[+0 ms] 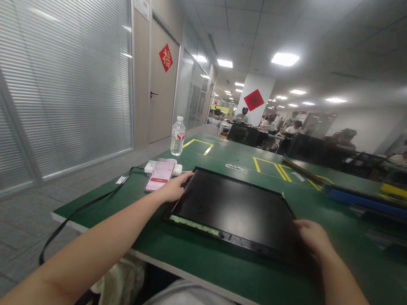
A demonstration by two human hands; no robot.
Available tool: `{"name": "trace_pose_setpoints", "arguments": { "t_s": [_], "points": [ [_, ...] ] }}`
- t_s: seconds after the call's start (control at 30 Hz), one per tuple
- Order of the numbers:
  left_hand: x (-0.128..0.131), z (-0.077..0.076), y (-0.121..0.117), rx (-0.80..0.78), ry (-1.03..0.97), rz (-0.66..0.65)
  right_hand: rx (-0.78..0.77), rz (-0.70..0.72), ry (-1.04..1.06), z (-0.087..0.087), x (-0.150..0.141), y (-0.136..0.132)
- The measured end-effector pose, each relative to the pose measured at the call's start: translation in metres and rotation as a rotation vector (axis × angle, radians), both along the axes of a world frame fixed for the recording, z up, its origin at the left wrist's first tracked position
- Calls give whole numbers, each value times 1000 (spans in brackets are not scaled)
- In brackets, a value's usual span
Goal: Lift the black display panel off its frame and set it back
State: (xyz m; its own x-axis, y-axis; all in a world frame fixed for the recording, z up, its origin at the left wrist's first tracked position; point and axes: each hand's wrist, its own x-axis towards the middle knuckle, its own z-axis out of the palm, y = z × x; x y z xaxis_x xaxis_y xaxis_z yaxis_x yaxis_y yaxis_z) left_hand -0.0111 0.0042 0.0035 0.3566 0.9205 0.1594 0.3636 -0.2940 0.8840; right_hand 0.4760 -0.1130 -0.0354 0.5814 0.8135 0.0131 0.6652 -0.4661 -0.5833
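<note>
A black LCD screen panel (237, 208) lies in front of me, just over the green table, with a green circuit strip (194, 226) along its near edge. My left hand (175, 189) grips the panel's left edge near the far corner, thumb on top. On the opposite side, my right hand (312, 236) is closed on the right edge, its lower fingers hidden beneath. I cannot tell whether the panel's underside touches the table. Beside my left hand is a phone (160, 176) with a lit pink screen, resting against a white power strip (177, 169).
A water bottle (177, 137) stands at the table's far left edge. Yellow tape marks (272, 168) run across the green table (208, 262). At the right lie a long blue bar (371, 203) and a yellow object (399, 192). A black cable (81, 207) hangs off the left edge. People sit far behind.
</note>
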Motion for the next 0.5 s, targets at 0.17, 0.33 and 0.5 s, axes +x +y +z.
{"name": "trace_pose_setpoints", "arguments": {
  "t_s": [0.17,0.33,0.5],
  "points": [
    [8,9,-6,-255,-413,12,-5,-18,-16,-2,5,2],
    [13,13,-9,-316,-544,73,47,-23,-15,-10,11,3],
    [15,14,-7,-324,-573,179,108,-26,36,-17,15,5]
  ]
}}
